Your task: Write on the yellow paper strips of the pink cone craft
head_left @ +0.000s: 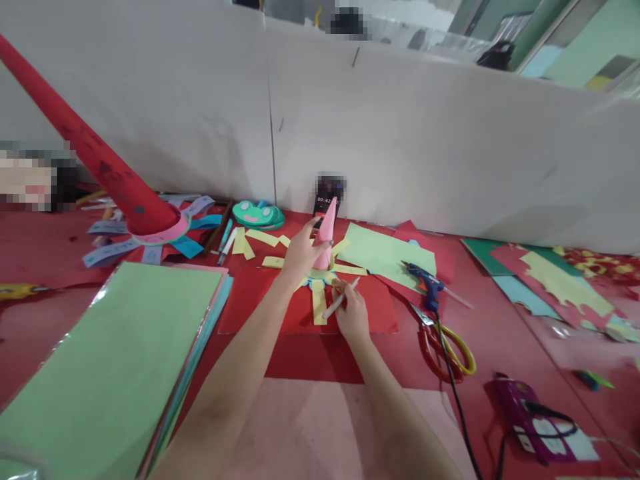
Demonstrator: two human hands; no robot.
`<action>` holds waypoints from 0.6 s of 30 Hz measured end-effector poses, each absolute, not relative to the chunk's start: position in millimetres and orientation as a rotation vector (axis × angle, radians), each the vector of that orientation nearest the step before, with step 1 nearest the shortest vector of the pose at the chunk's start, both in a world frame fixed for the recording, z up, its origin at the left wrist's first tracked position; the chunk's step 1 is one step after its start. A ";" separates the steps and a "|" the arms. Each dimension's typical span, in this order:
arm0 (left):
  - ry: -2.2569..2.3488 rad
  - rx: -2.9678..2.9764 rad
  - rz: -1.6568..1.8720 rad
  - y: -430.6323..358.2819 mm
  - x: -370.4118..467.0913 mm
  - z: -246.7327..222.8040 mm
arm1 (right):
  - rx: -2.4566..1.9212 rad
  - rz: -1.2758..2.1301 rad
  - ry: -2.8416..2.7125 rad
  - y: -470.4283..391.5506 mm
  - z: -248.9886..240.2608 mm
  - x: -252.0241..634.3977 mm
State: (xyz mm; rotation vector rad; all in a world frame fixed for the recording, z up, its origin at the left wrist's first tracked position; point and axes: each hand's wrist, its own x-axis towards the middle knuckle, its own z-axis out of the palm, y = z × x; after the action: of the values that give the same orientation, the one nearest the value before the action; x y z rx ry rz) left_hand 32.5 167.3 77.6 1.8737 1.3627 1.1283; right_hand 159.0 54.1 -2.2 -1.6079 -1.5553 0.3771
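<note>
In the middle of the table stands a pink paper cone point(327, 230), upright on a base ringed with pale yellow paper strips point(319, 303). My left hand point(303, 253) is closed around the cone's left side. My right hand point(351, 310) grips a white pen point(340, 300), slanted, just right of the strip that points toward me. Blue shapes show at the inner ends of the strips. Beneath the cone and strips lies a red sheet point(373, 307). My fingers hide part of the cone and its base.
A tall red cone point(120, 180) with lettered strips leans at left, behind stacked green sheets point(115, 333). At right are a glue gun point(425, 283) with its cord, scissors point(457, 350) and a purple box point(533, 417). A phone point(323, 203) rests against the white wall point(425, 147).
</note>
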 end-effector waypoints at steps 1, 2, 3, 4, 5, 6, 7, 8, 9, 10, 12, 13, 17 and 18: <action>1.353 1.878 1.128 167.2 31.8 79.5 | -1.609 0.387 -1.548 54.0 -2.1 159.0; 1.345 1.888 1.128 166.9 31.4 81.3 | -1.608 0.399 -1.542 53.7 -1.7 159.1; 1.345 1.899 1.124 166.6 31.3 82.8 | -1.603 0.415 -1.537 53.2 -1.2 159.3; 1.350 1.911 1.115 166.4 31.3 84.0 | -1.594 0.433 -1.528 52.5 -0.5 159.6; 1.357 1.920 1.105 166.3 31.2 84.8 | -1.582 0.452 -1.517 51.8 0.2 160.1; 1.364 1.929 1.092 166.3 31.0 85.3 | -1.570 0.468 -1.499 51.0 1.0 160.5; 1.371 1.938 1.080 166.5 30.5 85.7 | -1.561 0.482 -1.478 50.2 1.7 161.0; 1.379 1.951 1.072 167.0 29.7 85.8 | -1.556 0.492 -1.457 49.6 2.3 161.4; 1.387 1.967 1.066 167.6 28.6 85.7 | -1.556 0.498 -1.439 49.1 2.7 161.7; 1.390 1.986 1.060 168.5 27.3 85.4 | -1.556 0.499 -1.427 48.7 3.0 161.9; 1.372 2.033 1.025 170.9 23.8 83.7 | -1.551 0.495 -1.421 48.4 2.8 162.2; 1.353 2.053 0.990 172.3 21.6 82.3 | -1.545 0.488 -1.427 48.5 2.3 162.2; 1.297 2.071 0.820 176.4 10.6 75.3 | -1.535 0.465 -1.460 49.2 0.2 162.7; 1.312 2.071 0.799 176.8 7.5 74.2 | -1.534 0.465 -1.468 49.4 0.0 162.7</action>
State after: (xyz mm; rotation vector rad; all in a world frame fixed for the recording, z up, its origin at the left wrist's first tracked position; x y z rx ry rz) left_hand 7.5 176.8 74.2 2.0709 1.3122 0.7993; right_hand 162.7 49.4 0.0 -1.5343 -1.4680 0.4648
